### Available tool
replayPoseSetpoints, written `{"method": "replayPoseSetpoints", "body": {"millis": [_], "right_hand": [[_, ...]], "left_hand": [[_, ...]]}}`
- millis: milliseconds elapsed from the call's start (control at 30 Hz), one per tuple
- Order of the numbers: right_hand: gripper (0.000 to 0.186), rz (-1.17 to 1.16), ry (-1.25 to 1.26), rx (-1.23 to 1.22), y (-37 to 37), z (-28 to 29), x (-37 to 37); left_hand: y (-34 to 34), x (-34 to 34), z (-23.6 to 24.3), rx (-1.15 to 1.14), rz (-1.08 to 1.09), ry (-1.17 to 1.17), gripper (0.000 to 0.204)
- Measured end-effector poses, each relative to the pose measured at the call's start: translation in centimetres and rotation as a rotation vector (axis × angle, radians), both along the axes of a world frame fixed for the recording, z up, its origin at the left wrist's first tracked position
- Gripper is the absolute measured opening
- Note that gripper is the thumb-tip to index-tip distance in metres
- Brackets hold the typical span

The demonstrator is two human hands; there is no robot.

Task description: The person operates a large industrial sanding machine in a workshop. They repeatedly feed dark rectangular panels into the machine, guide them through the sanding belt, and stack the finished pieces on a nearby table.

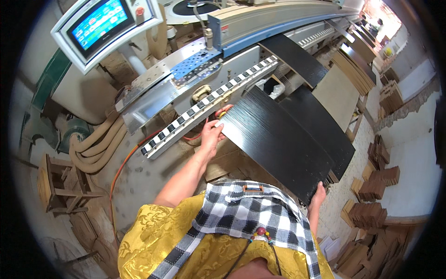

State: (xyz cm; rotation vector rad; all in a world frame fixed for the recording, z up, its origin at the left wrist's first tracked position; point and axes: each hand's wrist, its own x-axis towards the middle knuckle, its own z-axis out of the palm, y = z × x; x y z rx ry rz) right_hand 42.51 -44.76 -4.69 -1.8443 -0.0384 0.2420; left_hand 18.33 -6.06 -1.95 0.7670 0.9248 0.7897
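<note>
A black wood-grain panel [274, 139] is held tilted in front of me. My left hand [213, 136] grips its near left corner, thumb on top. At the opposite end, my right hand [318, 196] clasps the panel's lower right edge; part of that hand is hidden by the panel. Beneath and to the right lies a second black panel [320, 130]. Left of the held panel runs a roller rail [211, 100] with black and white rollers, part of a long edge-working machine [274, 28]. Another black panel [295, 58] lies by the machine's blue edge.
A control screen [100, 25] stands at the upper left. Ribbed hoses [100, 146] and a wooden stool [65, 183] are on the left. An orange hose [120, 179] crosses the floor. Stacks of brown boards [371, 214] line the right wall. People appear at the far right.
</note>
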Motion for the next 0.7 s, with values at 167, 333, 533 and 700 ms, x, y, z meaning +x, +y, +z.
{"method": "replayPoseSetpoints", "body": {"millis": [167, 333, 533, 700], "right_hand": [[0.03, 0.131, 0.066, 0.12, 10.6, -0.7, -3.9], [0.027, 0.223, 0.056, 0.269, 18.1, -0.4, -10.2], [0.028, 0.769, 0.481, 0.298, 20.0, 1.7, -15.2], [0.03, 1.091, 0.572, 0.213, 20.6, 2.0, -16.8]], "left_hand": [[1.9, -4.6, 0.2, -0.06, 0.08, 0.062, 0.018], [2.3, -7.2, -1.3, -0.135, 0.053, 0.043, 0.02], [1.2, -11.3, -1.3, -0.132, 0.142, 0.091, 0.012], [-0.6, -14.0, -1.5, -0.115, 0.082, 0.132, 0.018]]}}
